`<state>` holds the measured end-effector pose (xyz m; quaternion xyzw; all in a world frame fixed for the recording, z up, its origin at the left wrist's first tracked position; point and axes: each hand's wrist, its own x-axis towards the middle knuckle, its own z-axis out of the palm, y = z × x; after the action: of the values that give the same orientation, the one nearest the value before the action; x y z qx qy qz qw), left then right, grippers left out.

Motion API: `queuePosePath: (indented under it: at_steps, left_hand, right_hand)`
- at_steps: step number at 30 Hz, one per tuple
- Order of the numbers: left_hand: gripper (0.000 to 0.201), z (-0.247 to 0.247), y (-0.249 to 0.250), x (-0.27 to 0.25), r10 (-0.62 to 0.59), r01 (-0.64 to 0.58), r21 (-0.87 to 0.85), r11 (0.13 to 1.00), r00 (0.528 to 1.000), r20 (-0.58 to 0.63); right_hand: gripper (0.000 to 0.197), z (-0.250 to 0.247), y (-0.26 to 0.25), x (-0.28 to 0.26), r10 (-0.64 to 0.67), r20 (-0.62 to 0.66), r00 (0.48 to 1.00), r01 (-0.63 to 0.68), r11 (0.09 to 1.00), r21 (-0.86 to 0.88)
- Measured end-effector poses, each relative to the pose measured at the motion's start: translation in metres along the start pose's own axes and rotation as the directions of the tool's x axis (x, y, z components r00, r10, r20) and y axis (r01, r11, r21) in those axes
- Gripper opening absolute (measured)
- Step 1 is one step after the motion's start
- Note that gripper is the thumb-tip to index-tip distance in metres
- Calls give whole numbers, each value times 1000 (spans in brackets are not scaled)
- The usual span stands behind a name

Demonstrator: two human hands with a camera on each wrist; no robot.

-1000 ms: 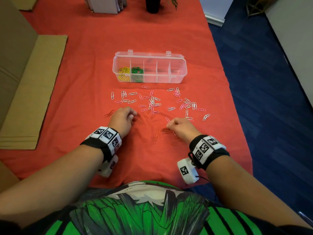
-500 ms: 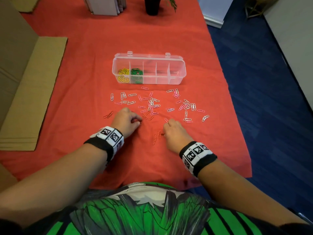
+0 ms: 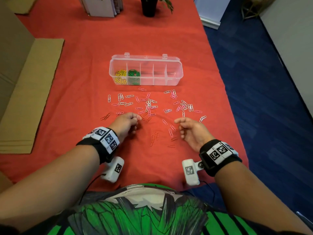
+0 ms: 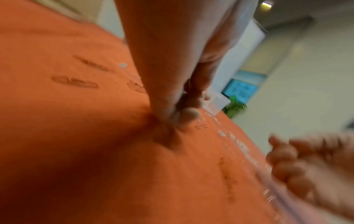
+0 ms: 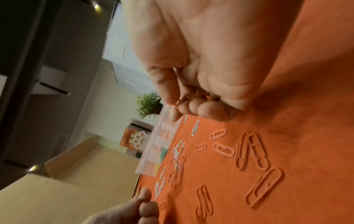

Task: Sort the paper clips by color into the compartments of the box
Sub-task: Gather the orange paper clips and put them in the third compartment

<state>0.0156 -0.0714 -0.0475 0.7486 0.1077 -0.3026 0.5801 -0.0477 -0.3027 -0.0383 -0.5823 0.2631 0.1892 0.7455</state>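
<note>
A clear box [image 3: 174, 62] with several compartments lies across the red cloth; yellow clips [image 3: 121, 76] fill its leftmost compartment and green clips [image 3: 133, 75] the one beside it. Pink and white clips [image 3: 149, 106] are scattered in front of it. Orange clips [image 3: 155, 137] lie nearer me, between my hands. My right hand [image 3: 179, 123] is raised off the cloth, its fingers curled round a small bunch of orange clips [image 5: 193, 97]. My left hand [image 3: 136, 118] is curled with fingertips [image 4: 188, 114] pinching at the cloth; the blurred left wrist view suggests orange clips in its palm.
More orange clips [image 3: 105, 116] lie left of my left hand. Flat cardboard [image 3: 32, 92] covers the table's left side. A black plant pot [image 3: 149, 6] and a stack of booklets [image 3: 103, 5] stand at the far end. The table's right edge [image 3: 225, 92] drops to blue carpet.
My right hand has lifted off the cloth, moved right and turned its palm leftward with orange clips in it. My left hand stays in place, wrist raised a little.
</note>
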Motion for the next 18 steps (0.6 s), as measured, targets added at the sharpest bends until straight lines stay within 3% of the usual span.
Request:
queuePosePath:
  at_steps: [2,3,5,8,10,11,12,13,15,18]
  left_hand:
    - [26,0,8,-5,-176,207,-341,917,977,119]
    - [25,0,11,-6,-224,272,-413,869,961,162]
    - [24,3,14,-8,-260,321,-412,853,945,199]
    - [26,19,11,-8,-273,296,-198,934,953,135]
    - [25,27,2,-6,-134,124,139,982,989,60]
    - [20,28,-2,-4,-10,-8,347,938,999,48]
    - [16,28,-5,-3,100,-132,516,847,991,88]
    - [25,29,-6,-3,168,-233,640,732,972,162]
    - [49,30,-7,-4,208,-380,753,537,925,318]
    - [48,32,-7,-5,219,-463,778,424,886,408]
  right_hand:
    - [20,-3,0,-3,72,-20,997,-70,994,81]
    - [19,-3,2,-3,85,-49,995,-83,996,43]
    - [21,-4,8,0,39,-128,991,-71,964,-257]
    - [16,-5,17,0,-106,-96,990,1,674,-738]
    - [10,-4,22,-4,-150,-26,988,44,448,-893]
    - [18,-3,26,-6,-168,11,986,69,340,-938]
    - [26,-1,30,-7,-178,42,983,87,255,-963]
    - [31,0,33,-8,-194,61,979,99,194,-976]
    - [33,3,39,-10,-221,81,972,108,116,-987]
    - [26,6,45,-12,-244,102,964,129,99,-987]
